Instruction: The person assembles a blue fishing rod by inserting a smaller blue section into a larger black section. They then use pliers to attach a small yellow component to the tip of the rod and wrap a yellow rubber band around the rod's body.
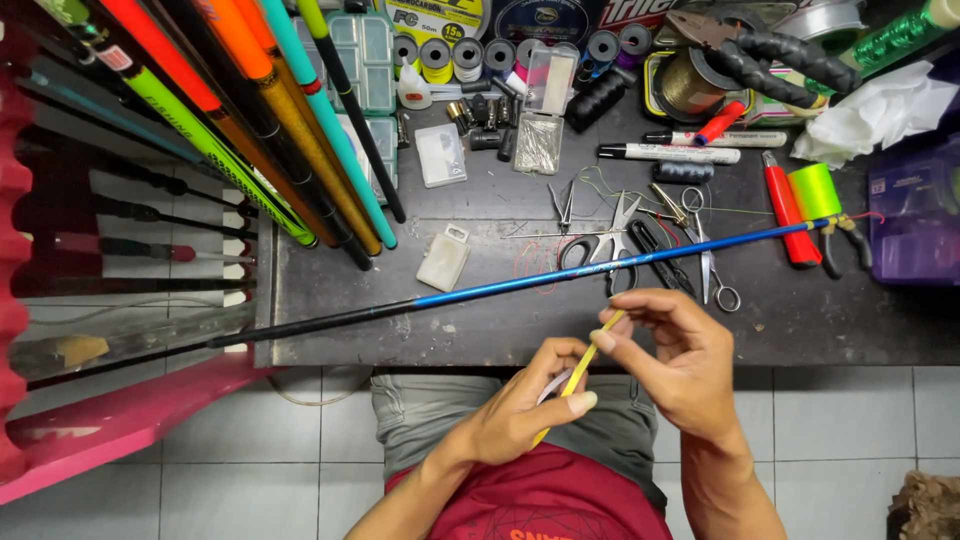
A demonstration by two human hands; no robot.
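The thin yellow stick point(582, 372) looks light and stiff, pinched at each end by the left hand point(520, 405) and right hand point(680, 360), near the counter point(480, 330).

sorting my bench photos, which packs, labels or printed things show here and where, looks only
Fishing line spools: top edge, round, yellow and dark labels.
Clear plastic boxes: upper middle of the table, small, rectangular.
White markers: right of centre, printed barrels, one red-capped.
Printed rod: left bundle, green-yellow shaft with lettering.
No screens or signs.
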